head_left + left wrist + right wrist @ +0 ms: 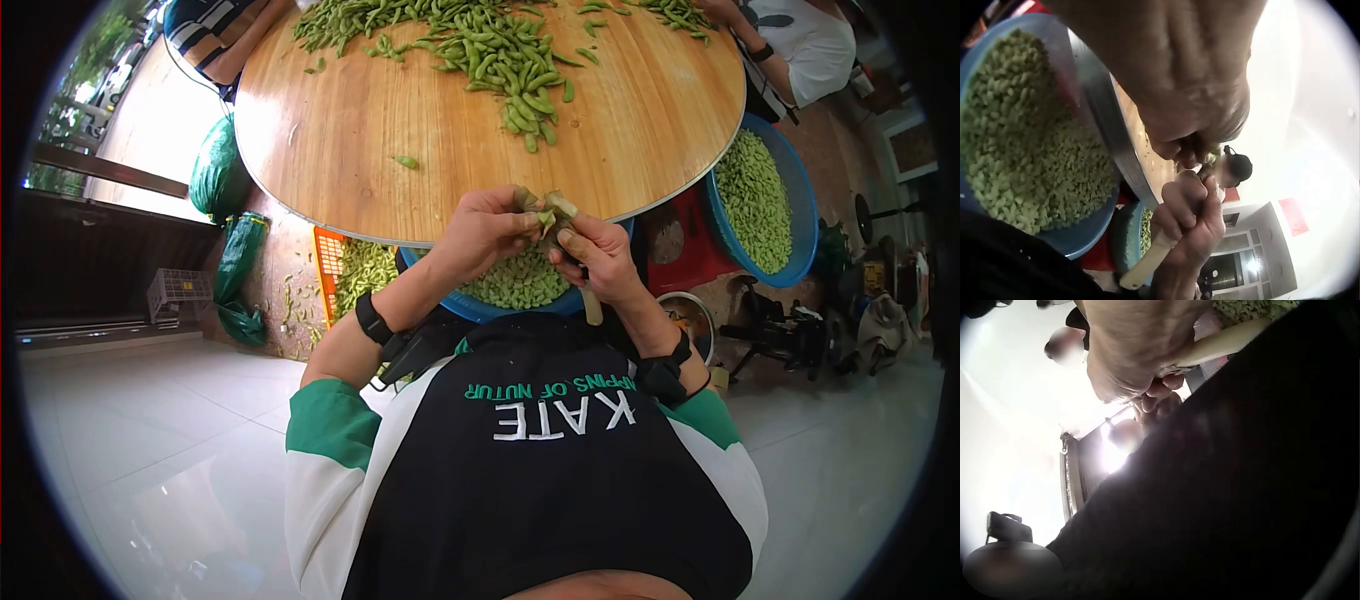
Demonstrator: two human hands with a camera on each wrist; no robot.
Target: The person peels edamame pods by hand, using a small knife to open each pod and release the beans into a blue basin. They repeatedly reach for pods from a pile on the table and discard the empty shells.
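Note:
My left hand (485, 235) pinches a green soybean pod (546, 217) between thumb and fingers, over the near edge of the table. Close against it, my right hand (603, 262) has its fingertips at the same pod. Curled fingers of the right hand also grip a tool by its pale handle (593, 308), which sticks out below the palm; the tool's working end is hidden. In the left wrist view the handle (1147, 259) points down and left. Below both hands, a blue basin of shelled beans (515, 283) sits partly under the table edge.
Heaped soybean pods (490, 55) cover the far part of the round wooden table (340, 160); one loose pod (405, 161) lies nearer. Another blue basin (800, 240) of beans stands right, an orange basket (328, 262) of pods left. Two people sit across the table.

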